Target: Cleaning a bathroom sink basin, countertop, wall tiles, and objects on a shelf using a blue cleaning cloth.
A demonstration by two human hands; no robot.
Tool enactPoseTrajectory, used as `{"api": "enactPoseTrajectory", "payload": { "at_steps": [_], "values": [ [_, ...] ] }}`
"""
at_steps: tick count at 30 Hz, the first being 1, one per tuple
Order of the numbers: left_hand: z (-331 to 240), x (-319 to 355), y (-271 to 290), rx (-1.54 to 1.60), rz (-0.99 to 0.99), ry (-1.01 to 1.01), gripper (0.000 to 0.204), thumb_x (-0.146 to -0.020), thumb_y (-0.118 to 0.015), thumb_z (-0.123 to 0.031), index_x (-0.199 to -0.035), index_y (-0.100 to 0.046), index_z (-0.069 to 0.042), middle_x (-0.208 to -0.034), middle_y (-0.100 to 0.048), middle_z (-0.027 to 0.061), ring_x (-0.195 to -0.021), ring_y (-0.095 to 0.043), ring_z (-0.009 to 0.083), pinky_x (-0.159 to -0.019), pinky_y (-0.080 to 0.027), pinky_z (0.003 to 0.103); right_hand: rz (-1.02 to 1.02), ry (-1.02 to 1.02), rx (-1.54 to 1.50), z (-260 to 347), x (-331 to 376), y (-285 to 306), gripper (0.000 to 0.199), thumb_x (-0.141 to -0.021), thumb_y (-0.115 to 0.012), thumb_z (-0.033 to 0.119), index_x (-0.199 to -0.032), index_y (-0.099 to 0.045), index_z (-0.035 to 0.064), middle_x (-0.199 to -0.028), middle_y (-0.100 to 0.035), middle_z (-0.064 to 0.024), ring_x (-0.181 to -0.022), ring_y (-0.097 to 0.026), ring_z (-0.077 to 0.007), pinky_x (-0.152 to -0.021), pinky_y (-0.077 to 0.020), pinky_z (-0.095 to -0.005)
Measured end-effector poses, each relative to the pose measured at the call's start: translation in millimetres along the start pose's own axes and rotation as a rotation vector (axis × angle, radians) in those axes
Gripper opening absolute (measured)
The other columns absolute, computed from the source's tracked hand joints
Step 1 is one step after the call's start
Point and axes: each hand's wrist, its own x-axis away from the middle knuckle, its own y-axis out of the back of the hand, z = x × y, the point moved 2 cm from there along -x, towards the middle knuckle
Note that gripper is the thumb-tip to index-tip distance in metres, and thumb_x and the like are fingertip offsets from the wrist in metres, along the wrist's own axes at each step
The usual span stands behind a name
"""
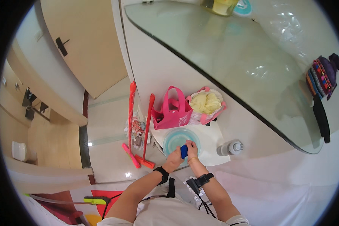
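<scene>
Head view is showing us looking straight down past our forearms to the floor, where we are holding both hands together over a pale blue bowl (177,138). Our left hand (174,159) and right hand (192,149) are both closing around a small blue block (184,151), fingers curled on it from either side, so the block is sitting between the hands just above the bowl's near rim. The bowl is resting on a white sheet (211,145) on the floor, beside the foot of a glass-topped surface (229,56). A pink bag (172,113) and a second bag with yellow stuffing (207,105) are standing just behind the bowl, a grey bottle (230,147) is lying near to the right, and two red poles (139,124) are leaning to the left.

To handle this well, we judge that we should be keeping the block centred over the bowl, gripping it firmly with both hands so it is not slipping, and keeping our elbows away from the bottle and the poles.
</scene>
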Motion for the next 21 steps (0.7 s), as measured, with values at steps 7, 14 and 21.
{"api": "enactPoseTrajectory", "payload": {
  "at_steps": [7, 14, 21],
  "values": [
    [8.4, 12.5, 26.7, 0.231, 0.257, -0.184, 0.068, -0.076, -0.065, -0.041, -0.112, -0.034, 0.007, -0.094, -0.055, 0.0254, -0.092, -0.056, 0.0324, -0.08, -0.043, 0.035, -0.036, -0.041, 0.071, 20.1, 50.3, 13.8, 0.035, -0.081, -0.06, 0.031, -0.098, -0.056, 0.0009, -0.088, -0.058, -0.0071, -0.082, -0.053, -0.0143, -0.074, -0.0429, -0.0259],
    [8.3, 11.0, 52.1, 0.738, 0.144, 0.186, 0.046, -0.087, -0.051, -0.038, -0.112, -0.047, 0.001, -0.098, -0.058, 0.0083, -0.085, -0.052, 0.0171, -0.08, -0.04, 0.027, 0.024, 0.088, 0.099, 29.6, 97.5, 1.5, 0.025, -0.078, -0.058, 0.009, -0.102, -0.053, 0.0027, -0.086, -0.056, -0.0051, -0.078, -0.052, -0.0118, -0.071, -0.0433, -0.0242],
    [-8.4, 20.1, 96.5, 1.004, 0.194, 0.267, 0.03, -0.082, -0.062, -0.023, -0.101, -0.053, -0.002, -0.088, -0.058, 0.0032, -0.078, -0.051, 0.011, -0.071, -0.041, 0.024, -0.147, 0.316, 0.239, 27.4, 136.7, -17.4, 0.03, -0.071, -0.056, 0.005, -0.1, -0.05, 0.0009, -0.087, -0.057, -0.0074, -0.079, -0.054, -0.0154, -0.073, -0.0441, -0.0271]
  ]
}}
